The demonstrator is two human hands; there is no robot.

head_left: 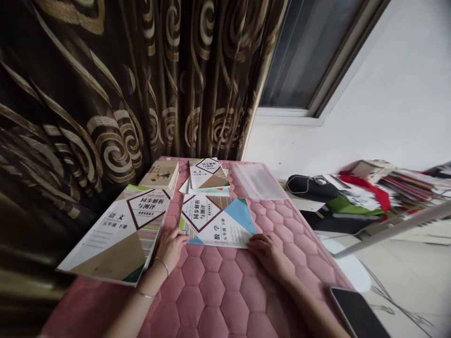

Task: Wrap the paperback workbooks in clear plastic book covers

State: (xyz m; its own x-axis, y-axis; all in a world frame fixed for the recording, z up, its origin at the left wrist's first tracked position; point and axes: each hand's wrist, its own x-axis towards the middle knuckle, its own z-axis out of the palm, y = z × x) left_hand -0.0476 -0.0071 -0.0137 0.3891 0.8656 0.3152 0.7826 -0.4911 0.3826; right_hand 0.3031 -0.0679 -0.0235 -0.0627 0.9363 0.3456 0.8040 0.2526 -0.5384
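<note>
A maths workbook (225, 225) with a white, blue and striped cover lies sideways on the pink quilted surface in front of me. My left hand (171, 249), with thin bracelets on its wrist, grips the workbook's near left corner. At the near right corner, my right hand (266, 253) has its fingers closed on the edge. Just beyond is a smaller stack topped by a similar workbook (207, 173). To the left, a large Chinese-language workbook (120, 234) tops a pile, its edge beside my left wrist.
A thick book pile (160, 174) stands at the back left against the dark patterned curtain (169, 84). A translucent plastic sleeve (259, 180) lies at the back right. A phone (357, 312) rests near the right edge. Beyond are cluttered papers (362, 197) and a slanting pale pole (391, 230).
</note>
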